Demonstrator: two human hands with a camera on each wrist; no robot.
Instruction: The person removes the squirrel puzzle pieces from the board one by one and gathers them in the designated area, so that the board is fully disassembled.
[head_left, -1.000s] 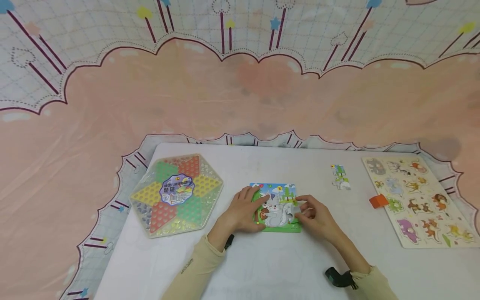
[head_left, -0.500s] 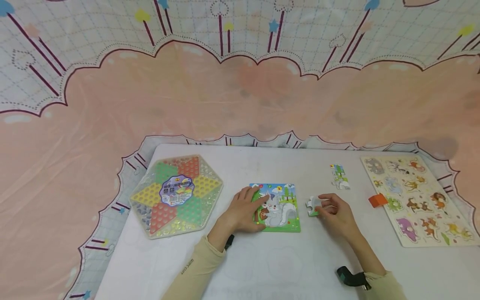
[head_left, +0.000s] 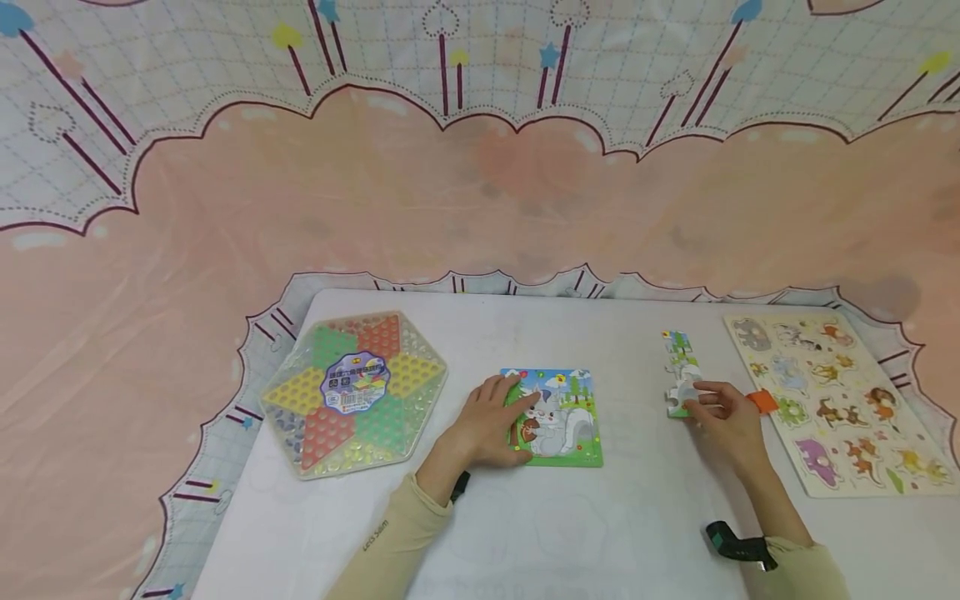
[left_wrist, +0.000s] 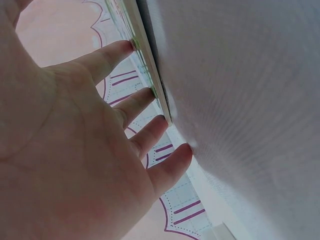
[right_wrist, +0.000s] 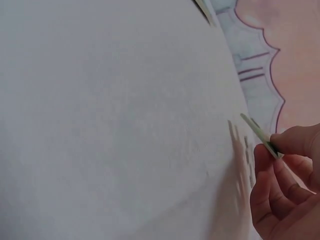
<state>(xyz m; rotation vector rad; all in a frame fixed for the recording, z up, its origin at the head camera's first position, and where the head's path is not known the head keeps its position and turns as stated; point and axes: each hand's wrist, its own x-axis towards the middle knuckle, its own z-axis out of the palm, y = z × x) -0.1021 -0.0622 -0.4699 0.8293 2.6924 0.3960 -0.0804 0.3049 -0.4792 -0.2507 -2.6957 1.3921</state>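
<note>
Your right hand (head_left: 726, 425) pinches a puzzle piece (head_left: 679, 398) by the loose pieces (head_left: 678, 348), toward the table's (head_left: 555, 533) far right corner; your left hand (head_left: 489, 421), uncurled, touches the mid-table puzzle board (head_left: 562, 457). You're likely setting pieces aside: lay this flat, then release.

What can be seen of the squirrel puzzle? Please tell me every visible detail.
The squirrel puzzle is a thin, square board whose pale edge looks wooden. Its colourful picture shows a grey-white squirrel, a brown nut, trees and green grass. It lies flat, face up, on the white table. The left grip rests spread over its left side, hiding part of the picture.
</note>
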